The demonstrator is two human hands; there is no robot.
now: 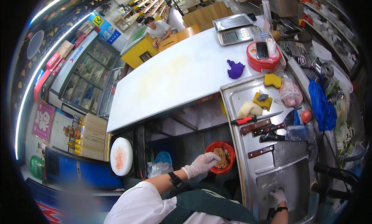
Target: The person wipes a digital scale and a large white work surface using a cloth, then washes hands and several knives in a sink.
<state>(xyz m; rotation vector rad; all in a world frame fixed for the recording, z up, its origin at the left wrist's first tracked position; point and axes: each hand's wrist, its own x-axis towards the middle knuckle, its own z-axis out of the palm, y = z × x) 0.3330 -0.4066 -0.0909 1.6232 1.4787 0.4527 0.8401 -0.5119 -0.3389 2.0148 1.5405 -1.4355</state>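
Note:
My left hand (200,166), in a thin clear glove, reaches over a bin with a red liner (232,158). Its fingers are pressed together beside a crumpled brown wad (222,158) at the bin's mouth; whether they grip it is hard to see. Down in the steel sink (263,181), my right hand (278,197), gloved too, has its fingers drawn in near the drain. What those fingers hold, if anything, is hidden.
Right of me, the steel counter holds a red-handled knife (248,120), a cleaver (298,133), other knives, a yellow sponge (272,80) and a bagged pink lump (290,93). A scale (234,34) and red tub (263,63) stand on the white table (166,76). A person (157,30) sits beyond.

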